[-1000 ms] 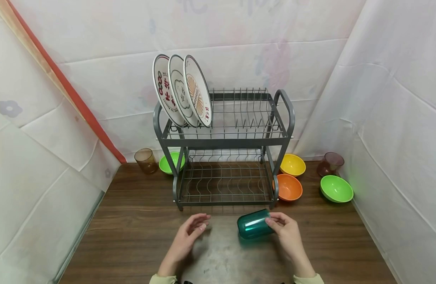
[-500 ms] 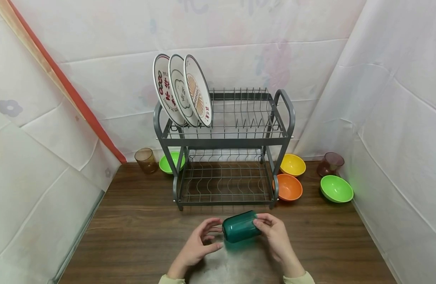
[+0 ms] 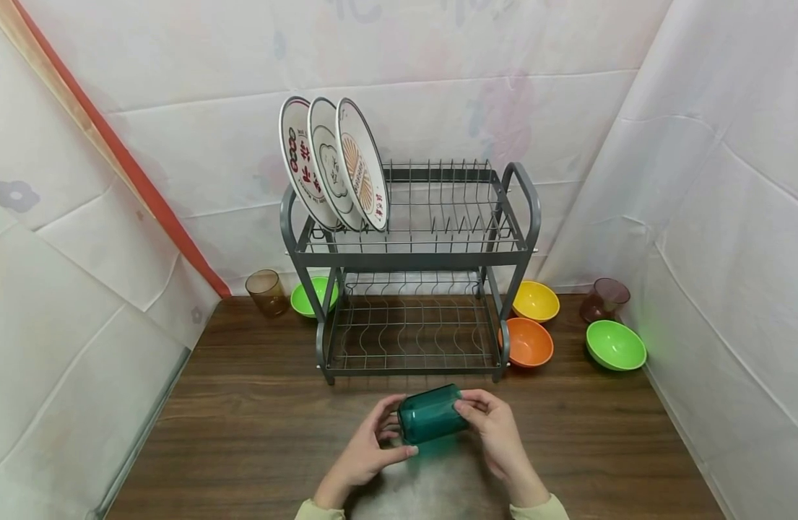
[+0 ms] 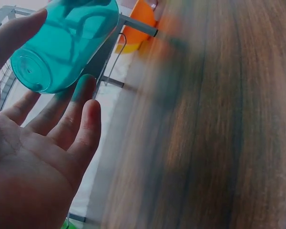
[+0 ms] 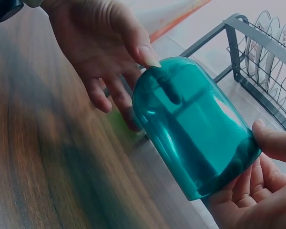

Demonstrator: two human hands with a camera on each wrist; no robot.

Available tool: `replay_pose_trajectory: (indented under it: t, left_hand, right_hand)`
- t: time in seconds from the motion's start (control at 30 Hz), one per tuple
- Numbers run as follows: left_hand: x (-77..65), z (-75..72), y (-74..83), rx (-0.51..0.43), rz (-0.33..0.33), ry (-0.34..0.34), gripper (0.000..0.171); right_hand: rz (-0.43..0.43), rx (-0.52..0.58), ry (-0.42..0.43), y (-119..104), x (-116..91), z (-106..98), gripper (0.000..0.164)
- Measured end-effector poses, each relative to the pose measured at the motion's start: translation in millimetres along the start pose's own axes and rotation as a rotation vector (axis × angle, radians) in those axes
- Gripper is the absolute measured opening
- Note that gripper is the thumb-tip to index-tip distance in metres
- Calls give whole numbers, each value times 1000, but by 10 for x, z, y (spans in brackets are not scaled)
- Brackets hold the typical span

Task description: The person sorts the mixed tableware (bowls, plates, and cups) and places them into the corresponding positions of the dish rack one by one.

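A clear teal cup [image 3: 431, 415] lies tilted on its side in the air, in front of the rack and over the table. My right hand [image 3: 496, 430] pinches it near the rim, thumb in front and fingers behind, as the right wrist view also shows. At the cup's rounded base is my left hand [image 3: 373, 444], its fingers spread and only gently bent. In the left wrist view, the left thumb overlaps the side of the cup [image 4: 81, 43] and the fingertips are right at its base.
A two-tier dish rack [image 3: 414, 260] stands behind, three plates [image 3: 362, 170] upright at its top left. An amber cup [image 3: 266, 292] and green bowl [image 3: 313, 297] are left; yellow [image 3: 536, 302], orange [image 3: 530, 343] and green bowls [image 3: 616, 345] and a dark red cup [image 3: 604, 300] right.
My right hand has carried the teal cup leftward. My left hand has moved right, its fingers spreading, up to the cup's base.
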State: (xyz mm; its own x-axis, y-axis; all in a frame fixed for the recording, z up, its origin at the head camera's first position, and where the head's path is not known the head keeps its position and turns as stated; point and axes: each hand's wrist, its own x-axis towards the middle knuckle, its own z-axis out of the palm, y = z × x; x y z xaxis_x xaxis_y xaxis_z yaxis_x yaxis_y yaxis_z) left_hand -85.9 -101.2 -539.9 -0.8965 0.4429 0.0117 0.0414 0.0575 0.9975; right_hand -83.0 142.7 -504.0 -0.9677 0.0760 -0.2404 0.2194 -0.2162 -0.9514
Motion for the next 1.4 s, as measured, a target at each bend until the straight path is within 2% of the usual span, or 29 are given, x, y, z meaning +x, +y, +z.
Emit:
replay_pose_trajectory:
  t: [0.13,0.37,0.73,1.07,1.23,1.4]
  left_hand:
    - [13,2,6,12,8,9,73]
    - [21,1,67,35,-23,29,75]
    - [6,-13,132,76,-28,73,73]
    - [2,-12,220,123,25,141,71]
    - [5,-4,256,137,48,175,70]
    - [22,-4,291,157,117,191,68]
  right_hand:
    - [4,20,-11,-1,-7,3,22]
    - [13,33,-10,26,0,4,21]
    - [29,-29,-11,51,-16,26,21]
    - [34,8,-11,119,-26,84,20]
    - [47,47,-40,182,-37,106,20]
    - [61,30,-86,224,-51,119,29]
